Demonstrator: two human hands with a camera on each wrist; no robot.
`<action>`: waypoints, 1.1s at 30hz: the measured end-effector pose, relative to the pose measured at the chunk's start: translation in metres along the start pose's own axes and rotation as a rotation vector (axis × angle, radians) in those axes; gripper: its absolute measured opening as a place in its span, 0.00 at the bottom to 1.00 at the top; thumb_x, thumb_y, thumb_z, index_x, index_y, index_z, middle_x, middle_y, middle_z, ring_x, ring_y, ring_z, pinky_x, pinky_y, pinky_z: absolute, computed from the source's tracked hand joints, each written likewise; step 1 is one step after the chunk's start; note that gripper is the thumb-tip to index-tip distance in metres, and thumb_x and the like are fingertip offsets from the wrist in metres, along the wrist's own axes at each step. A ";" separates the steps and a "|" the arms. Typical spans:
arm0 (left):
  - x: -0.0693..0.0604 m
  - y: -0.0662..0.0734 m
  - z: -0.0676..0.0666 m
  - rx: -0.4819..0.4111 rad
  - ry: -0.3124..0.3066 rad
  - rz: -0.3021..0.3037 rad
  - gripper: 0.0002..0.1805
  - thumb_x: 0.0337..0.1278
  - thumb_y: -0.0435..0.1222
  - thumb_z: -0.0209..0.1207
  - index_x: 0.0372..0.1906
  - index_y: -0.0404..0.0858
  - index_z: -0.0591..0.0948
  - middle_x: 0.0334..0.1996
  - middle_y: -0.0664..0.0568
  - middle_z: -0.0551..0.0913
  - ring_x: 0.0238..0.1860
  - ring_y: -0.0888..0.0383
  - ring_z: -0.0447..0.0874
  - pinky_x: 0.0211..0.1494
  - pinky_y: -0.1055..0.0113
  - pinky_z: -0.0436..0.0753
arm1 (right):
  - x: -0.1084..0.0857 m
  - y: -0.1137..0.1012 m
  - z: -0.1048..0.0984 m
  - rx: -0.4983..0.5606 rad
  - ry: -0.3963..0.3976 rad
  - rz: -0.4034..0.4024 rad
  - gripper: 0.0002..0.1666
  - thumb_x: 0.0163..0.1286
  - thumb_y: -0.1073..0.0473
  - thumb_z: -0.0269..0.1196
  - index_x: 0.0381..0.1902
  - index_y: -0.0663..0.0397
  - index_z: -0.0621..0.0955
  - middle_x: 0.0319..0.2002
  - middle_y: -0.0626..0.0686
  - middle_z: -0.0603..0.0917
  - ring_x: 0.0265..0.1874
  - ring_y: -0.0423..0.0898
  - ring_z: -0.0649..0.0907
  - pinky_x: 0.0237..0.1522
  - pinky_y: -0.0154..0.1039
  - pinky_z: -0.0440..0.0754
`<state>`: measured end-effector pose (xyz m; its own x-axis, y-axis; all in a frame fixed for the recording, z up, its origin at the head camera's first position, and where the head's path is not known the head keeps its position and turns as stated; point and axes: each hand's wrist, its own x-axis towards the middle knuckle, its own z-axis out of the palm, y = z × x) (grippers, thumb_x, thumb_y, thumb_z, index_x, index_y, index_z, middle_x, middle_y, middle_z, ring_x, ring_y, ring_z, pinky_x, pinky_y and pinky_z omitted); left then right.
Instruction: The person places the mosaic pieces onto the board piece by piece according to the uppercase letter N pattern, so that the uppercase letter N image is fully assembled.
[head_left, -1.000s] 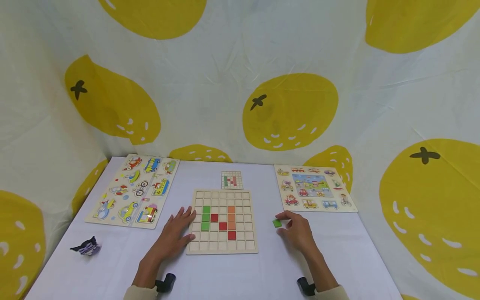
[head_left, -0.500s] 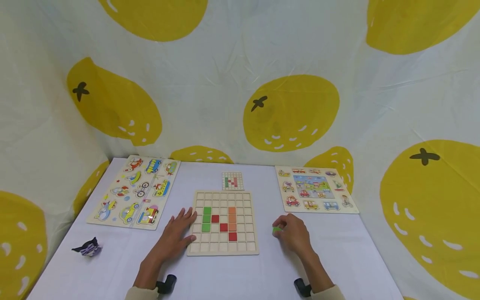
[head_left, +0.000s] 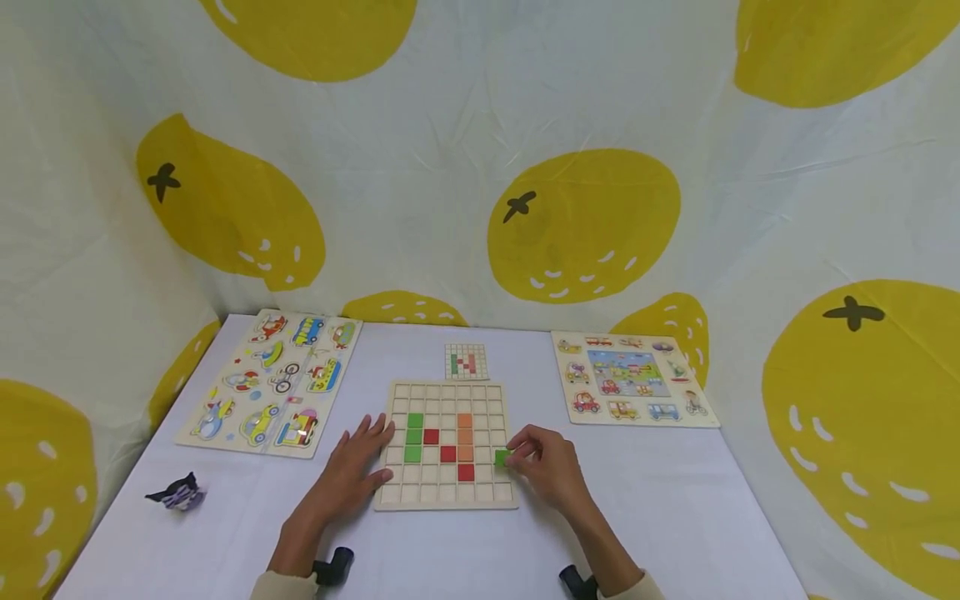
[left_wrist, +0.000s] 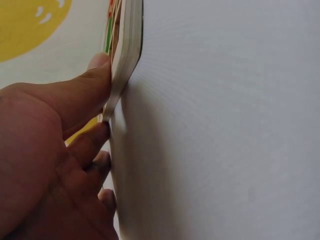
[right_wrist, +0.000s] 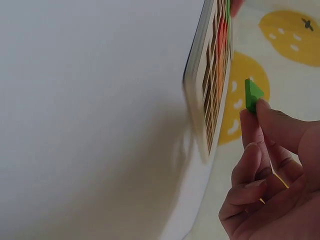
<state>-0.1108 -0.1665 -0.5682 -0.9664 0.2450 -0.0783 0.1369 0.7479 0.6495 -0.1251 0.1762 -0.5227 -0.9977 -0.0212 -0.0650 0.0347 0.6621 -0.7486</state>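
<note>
A wooden grid board (head_left: 450,493) lies on the table in the head view. A green tile column (head_left: 413,437), an orange column (head_left: 465,437) and 3 separate red tiles (head_left: 447,453) sit in its cells. My left hand (head_left: 352,462) rests along the board's left edge, fingers spread; the left wrist view has the thumb on the rim. Between thumb and fingertips, my right hand (head_left: 551,471) pinches a green square tile (right_wrist: 252,95). That tile is held above the board's right side, apart from it in the right wrist view.
Behind the board lies a small pattern card (head_left: 467,362) with a coloured grid. A vehicle puzzle board (head_left: 225,442) is at the left, another picture puzzle (head_left: 637,420) at the right. A small black-and-purple thing (head_left: 180,497) lies at the left front. Fruit-print cloth hangs behind.
My right hand has moved left with the green tile, from the table beside the board to over the board's right edge. My left hand stays in place.
</note>
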 end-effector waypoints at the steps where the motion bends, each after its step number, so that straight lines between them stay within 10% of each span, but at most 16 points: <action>1: 0.000 0.000 -0.001 0.001 0.000 0.000 0.46 0.67 0.37 0.69 0.85 0.45 0.60 0.87 0.49 0.52 0.89 0.41 0.39 0.88 0.35 0.39 | -0.001 -0.004 0.004 0.019 -0.016 -0.009 0.09 0.63 0.60 0.78 0.36 0.43 0.87 0.26 0.44 0.85 0.27 0.44 0.75 0.26 0.32 0.70; 33: 0.000 -0.002 0.001 0.007 0.008 0.021 0.45 0.68 0.37 0.69 0.85 0.44 0.62 0.87 0.49 0.53 0.89 0.42 0.40 0.88 0.35 0.41 | 0.002 -0.068 0.104 -0.103 -0.115 -0.137 0.12 0.59 0.58 0.79 0.24 0.39 0.85 0.16 0.38 0.78 0.20 0.37 0.77 0.20 0.34 0.72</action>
<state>-0.1106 -0.1676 -0.5699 -0.9651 0.2554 -0.0586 0.1585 0.7473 0.6453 -0.1237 0.0536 -0.5404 -0.9793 -0.1972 -0.0465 -0.1125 0.7201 -0.6847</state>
